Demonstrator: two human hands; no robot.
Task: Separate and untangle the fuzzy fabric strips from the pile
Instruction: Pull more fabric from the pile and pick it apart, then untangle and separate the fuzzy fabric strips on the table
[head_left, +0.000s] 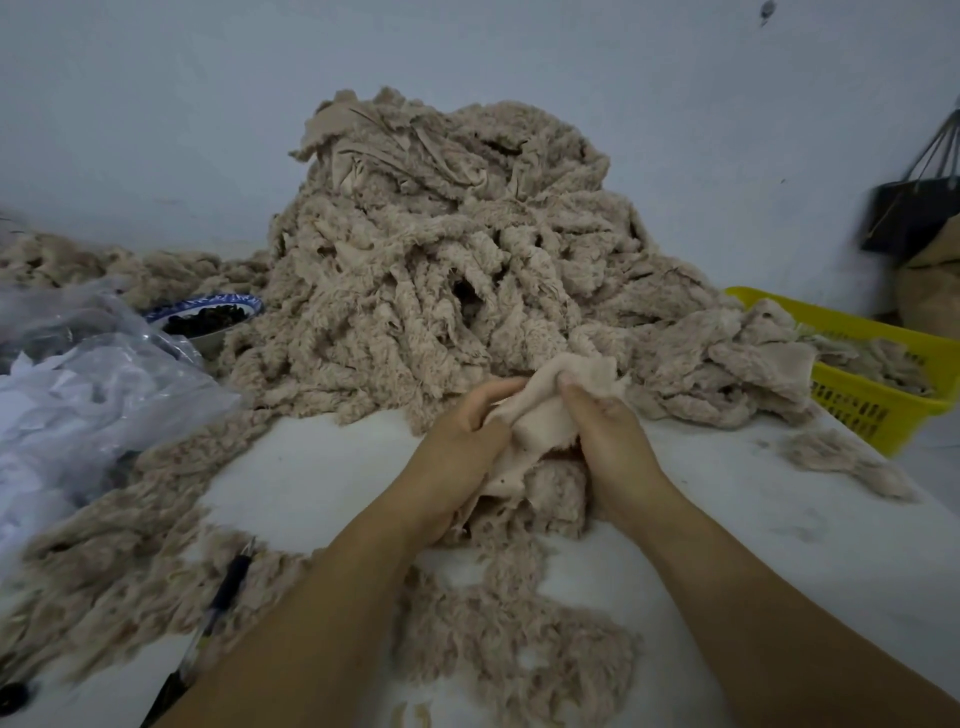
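Observation:
A tall pile of beige fuzzy fabric strips (447, 249) rises at the middle of the white table, against the wall. In front of it, both hands hold one beige strip (540, 415) with its smooth backing turned up. My left hand (462, 457) grips its left side, fingers curled into the cloth. My right hand (613, 441) pinches its right side, thumb on top. The strip's fuzzy end (550, 493) hangs down between my wrists onto the table.
Loose strips (104, 551) trail along the table's left and front. A pen (223, 597) lies among them. Clear plastic bags (88, 384) and a blue-rimmed bowl (208, 312) sit at left. A yellow basket (872, 395) with strips stands at right, a dark bag (909, 218) behind it.

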